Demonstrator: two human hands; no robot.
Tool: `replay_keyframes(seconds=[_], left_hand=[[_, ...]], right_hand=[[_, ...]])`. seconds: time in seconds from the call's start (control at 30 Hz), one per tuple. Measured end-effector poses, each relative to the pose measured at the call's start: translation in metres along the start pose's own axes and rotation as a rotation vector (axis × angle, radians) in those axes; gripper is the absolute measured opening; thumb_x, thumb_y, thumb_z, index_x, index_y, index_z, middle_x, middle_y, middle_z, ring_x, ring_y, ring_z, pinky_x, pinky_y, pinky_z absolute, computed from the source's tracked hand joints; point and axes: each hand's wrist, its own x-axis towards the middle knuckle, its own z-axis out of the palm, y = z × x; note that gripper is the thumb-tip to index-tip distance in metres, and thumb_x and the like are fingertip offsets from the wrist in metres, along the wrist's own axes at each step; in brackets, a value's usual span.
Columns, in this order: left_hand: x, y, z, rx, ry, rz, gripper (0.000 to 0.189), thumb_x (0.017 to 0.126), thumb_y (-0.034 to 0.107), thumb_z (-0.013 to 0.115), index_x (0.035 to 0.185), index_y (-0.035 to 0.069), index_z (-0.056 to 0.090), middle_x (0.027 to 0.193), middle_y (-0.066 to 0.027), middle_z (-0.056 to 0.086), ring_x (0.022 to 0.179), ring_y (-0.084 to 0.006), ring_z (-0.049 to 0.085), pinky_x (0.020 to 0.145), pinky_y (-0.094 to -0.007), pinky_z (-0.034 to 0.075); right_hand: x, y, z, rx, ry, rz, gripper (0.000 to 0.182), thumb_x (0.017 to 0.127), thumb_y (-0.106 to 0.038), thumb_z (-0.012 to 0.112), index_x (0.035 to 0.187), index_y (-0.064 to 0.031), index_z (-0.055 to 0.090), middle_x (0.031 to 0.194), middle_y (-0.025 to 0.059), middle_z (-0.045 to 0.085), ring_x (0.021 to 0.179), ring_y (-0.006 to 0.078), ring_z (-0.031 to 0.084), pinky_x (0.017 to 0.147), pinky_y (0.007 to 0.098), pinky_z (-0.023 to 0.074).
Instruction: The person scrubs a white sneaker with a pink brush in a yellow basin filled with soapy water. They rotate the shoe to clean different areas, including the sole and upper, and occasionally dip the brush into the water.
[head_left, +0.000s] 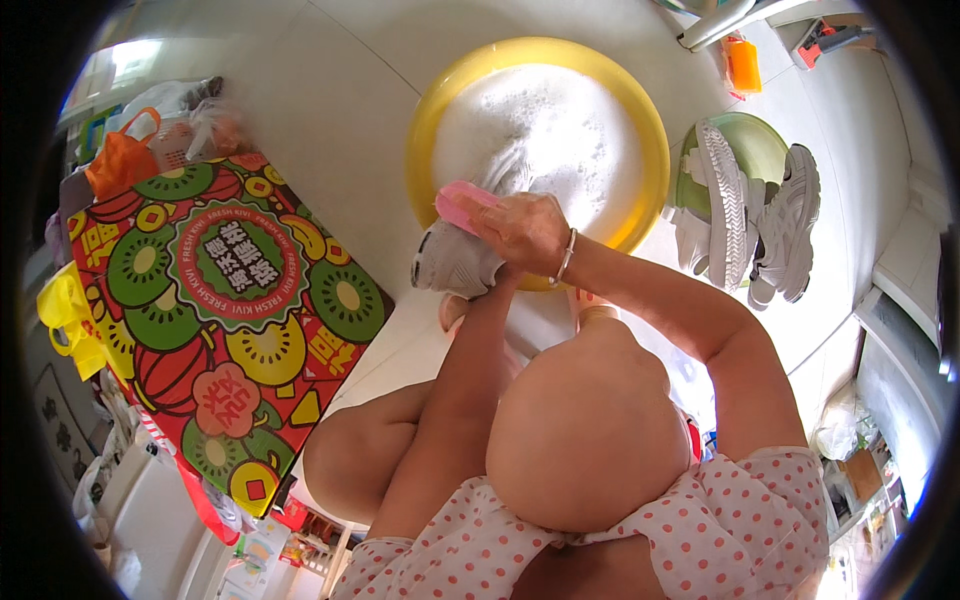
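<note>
My right hand (529, 231), with a bangle at the wrist, is closed around a pink scrubbing brush (459, 201) and presses it on a whitish shoe (456, 259). The shoe is held at the near left rim of a yellow basin (651, 157) filled with foamy water (547, 127). My left hand (508, 276) is mostly hidden behind the shoe and my right hand; its forearm comes up right beneath the shoe, and its fingers do not show. The brush's underside is also hidden.
A fruit-patterned carton (240, 255) stands at the left, with an orange bag (124, 161) behind it. Several white shoes (724, 202) lie around a green basin (757, 146) at the right. An orange block (744, 66) lies beyond them. My knees are close below the yellow basin.
</note>
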Motion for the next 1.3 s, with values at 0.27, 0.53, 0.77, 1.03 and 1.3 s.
replay_keyframes(seconds=[0.27,0.53,0.77,1.03,1.3], left_hand=[[0.013,-0.005,0.012,-0.088,-0.016,0.000,0.049,0.087,0.042,0.054,0.113,0.001,0.058,0.112,-0.0170,0.061,0.105,-0.0334,0.054,0.093,-0.0407,0.039],[0.023,0.011,-0.016,-0.409,-0.092,-0.131,0.026,0.076,0.025,0.061,0.084,0.000,0.061,0.081,-0.0124,0.062,0.076,-0.0294,0.057,0.074,-0.0391,0.044],[0.026,0.030,-0.018,-0.785,0.078,-0.201,0.017,0.074,0.016,0.062,0.081,0.001,0.058,0.071,-0.0026,0.056,0.063,-0.0197,0.053,0.061,-0.0326,0.044],[0.048,0.034,-0.032,-1.384,-0.195,-0.572,0.012,0.082,0.012,0.059,0.091,0.004,0.060,0.079,-0.0027,0.060,0.070,-0.0162,0.058,0.067,-0.0277,0.049],[0.066,0.040,-0.078,-1.807,-0.351,-0.543,0.020,0.089,0.016,0.055,0.103,0.002,0.054,0.090,-0.0040,0.060,0.076,-0.0137,0.060,0.067,-0.0261,0.051]], right_hand=[[0.005,0.121,0.018,-0.257,0.055,0.508,0.036,0.092,-0.037,0.050,0.125,-0.0233,0.054,0.090,0.0064,0.069,0.069,0.0257,0.066,0.055,0.0393,0.0509],[0.000,0.042,0.010,0.158,0.646,0.413,0.028,0.091,-0.031,0.054,0.114,-0.0204,0.066,0.073,0.0133,0.067,0.060,0.0284,0.065,0.054,0.0362,0.0520],[0.010,0.052,0.007,0.106,0.282,0.485,0.043,0.090,-0.027,0.049,0.132,-0.0212,0.050,0.068,0.0137,0.065,0.057,0.0280,0.063,0.056,0.0380,0.0510],[0.011,0.078,0.006,-0.040,0.307,0.600,0.029,0.089,-0.026,0.056,0.114,-0.0135,0.064,0.058,0.0172,0.058,0.048,0.0323,0.058,0.044,0.0379,0.0469],[0.015,0.093,0.013,0.234,0.545,0.776,0.024,0.083,-0.018,0.057,0.104,-0.0152,0.069,0.081,0.0169,0.066,0.073,0.0324,0.066,0.065,0.0372,0.0528]])
